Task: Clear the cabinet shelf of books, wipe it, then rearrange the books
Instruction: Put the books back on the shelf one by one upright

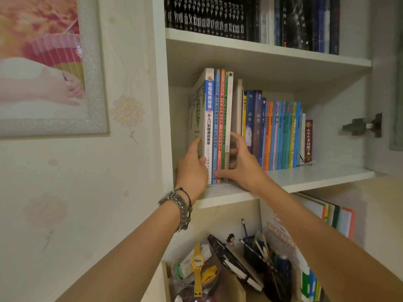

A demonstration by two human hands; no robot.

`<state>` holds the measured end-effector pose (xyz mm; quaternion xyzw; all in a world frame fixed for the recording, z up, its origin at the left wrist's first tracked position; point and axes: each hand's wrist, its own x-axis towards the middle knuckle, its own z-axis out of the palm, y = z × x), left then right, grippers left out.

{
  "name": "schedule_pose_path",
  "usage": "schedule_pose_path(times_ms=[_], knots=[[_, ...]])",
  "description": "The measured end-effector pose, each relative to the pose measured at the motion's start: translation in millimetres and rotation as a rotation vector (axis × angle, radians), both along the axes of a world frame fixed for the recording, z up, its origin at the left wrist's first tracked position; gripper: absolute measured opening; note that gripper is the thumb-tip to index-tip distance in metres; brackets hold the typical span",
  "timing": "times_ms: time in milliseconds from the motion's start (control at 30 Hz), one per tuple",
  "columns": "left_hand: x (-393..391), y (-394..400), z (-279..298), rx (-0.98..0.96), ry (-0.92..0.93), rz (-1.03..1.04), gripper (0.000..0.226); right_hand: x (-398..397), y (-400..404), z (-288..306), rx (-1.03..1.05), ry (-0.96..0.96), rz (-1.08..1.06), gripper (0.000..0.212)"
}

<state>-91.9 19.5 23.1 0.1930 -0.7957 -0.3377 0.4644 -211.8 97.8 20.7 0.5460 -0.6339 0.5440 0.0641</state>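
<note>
My left hand (192,168) is on the left side of a bundle of tall books (218,127) at the left end of the middle shelf (305,177). Fingers go up flat along the outer cover, thumb hooked round onto the white spine w/ blue band, so it grips the bundle from that side. My right hand (242,164) clamps the other side: fingers curled in behind the right-most cover, thumb lying low across the bottoms of the spines. Both hands squeeze the same bundle, approx 5 vols: white, blue, orange, green, cream. Bundle stands upright, its foot at the shelf's front edge, sitting fwd of the other books.

Just right of it, further back, the rest of the row (281,136): yellow, navy, then thin orange/blue/green spines, ending in a small red dictionary (308,141). The shelf's right part is bare white board.

Metal bracelet (178,205) plus a black cord on my left wrist.

Room: white cabinet, shelf above packed w/ black numbered vols (207,18). Door hinge (362,126) on the right inner wall. Framed picture (48,62) on floral wallpaper to the left. Below: cluttered nook w/ yellow watch (197,271), pen pot (257,251), folders (333,214) leaning at right.
</note>
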Motion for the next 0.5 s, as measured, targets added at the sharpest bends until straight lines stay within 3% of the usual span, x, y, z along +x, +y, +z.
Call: schedule_pose_path(times_ms=[500], knots=[[-5.2, 5.4, 11.0, 0.068, 0.033, 0.080, 0.043, 1.0, -12.2, 6.7, 0.031, 0.037, 0.006, 0.106]])
